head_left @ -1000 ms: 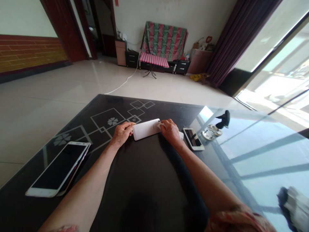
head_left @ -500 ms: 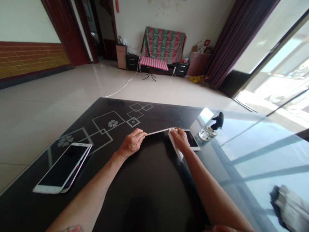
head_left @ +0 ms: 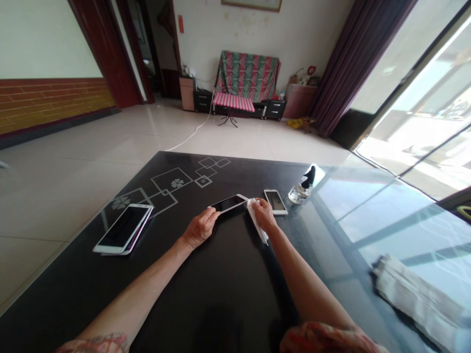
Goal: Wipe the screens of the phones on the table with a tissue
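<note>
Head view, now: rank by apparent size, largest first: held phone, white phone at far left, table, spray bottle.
1. Table
2. White phone at far left
3. Held phone and spray bottle: too alike to rank.

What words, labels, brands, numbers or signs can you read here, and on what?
None legible.
Held phone: dark screen, nothing readable.
Spray bottle: any marking too small to read.
Phone beside the bottle: nothing readable.
Top phone of the left stack: nothing readable.
Red strip on the wall: too small to tell if it bears writing.
</note>
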### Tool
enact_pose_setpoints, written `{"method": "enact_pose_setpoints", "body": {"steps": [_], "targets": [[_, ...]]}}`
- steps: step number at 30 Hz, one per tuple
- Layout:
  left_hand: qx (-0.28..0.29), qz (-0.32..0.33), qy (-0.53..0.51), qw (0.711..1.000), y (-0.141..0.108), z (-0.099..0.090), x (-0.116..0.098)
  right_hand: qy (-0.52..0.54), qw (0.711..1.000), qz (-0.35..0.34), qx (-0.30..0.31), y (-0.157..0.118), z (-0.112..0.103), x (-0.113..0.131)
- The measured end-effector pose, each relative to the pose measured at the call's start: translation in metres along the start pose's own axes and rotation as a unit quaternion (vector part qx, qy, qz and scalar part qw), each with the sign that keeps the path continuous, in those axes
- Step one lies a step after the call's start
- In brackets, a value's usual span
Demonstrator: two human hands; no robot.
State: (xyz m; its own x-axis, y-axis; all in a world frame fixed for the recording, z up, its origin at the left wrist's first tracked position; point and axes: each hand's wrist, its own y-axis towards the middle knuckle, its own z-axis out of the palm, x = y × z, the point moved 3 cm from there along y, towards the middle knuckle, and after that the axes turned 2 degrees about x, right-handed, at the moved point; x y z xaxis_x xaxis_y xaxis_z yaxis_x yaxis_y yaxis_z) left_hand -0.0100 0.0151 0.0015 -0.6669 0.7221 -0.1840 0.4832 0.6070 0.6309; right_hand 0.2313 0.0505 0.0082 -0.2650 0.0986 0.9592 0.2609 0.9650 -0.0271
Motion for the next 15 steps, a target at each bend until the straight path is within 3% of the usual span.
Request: {"method": "enact_pose_setpoints", "body": {"steps": [3, 6, 9, 12, 15], "targets": [[-0.012, -0.017, -0.012, 1.000, -0.007, -0.001, -0.004, -0.080, 0.996, 0.001, 0.032, -0.015, -0.004, 0.005], [-0.035, -0.038, -0.014, 0.999, -0.007, -0.001, -0.002, -0.154, 0.984, -0.049, 0.076, -0.027, -0.007, 0.014], [-0.039, -0.053, -0.013, 0.998, -0.006, -0.001, 0.001, -0.077, 0.986, -0.081, 0.124, -0.035, -0.012, 0.015], [-0.043, -0.052, -0.013, 0.998, -0.005, -0.002, 0.000, -0.027, 0.995, -0.065, 0.064, -0.035, -0.022, 0.006], [-0.031, -0.031, 0.018, 0.999, -0.005, -0.002, -0.003, -0.076, 0.996, -0.049, 0.003, -0.034, -0.031, -0.006]]}}
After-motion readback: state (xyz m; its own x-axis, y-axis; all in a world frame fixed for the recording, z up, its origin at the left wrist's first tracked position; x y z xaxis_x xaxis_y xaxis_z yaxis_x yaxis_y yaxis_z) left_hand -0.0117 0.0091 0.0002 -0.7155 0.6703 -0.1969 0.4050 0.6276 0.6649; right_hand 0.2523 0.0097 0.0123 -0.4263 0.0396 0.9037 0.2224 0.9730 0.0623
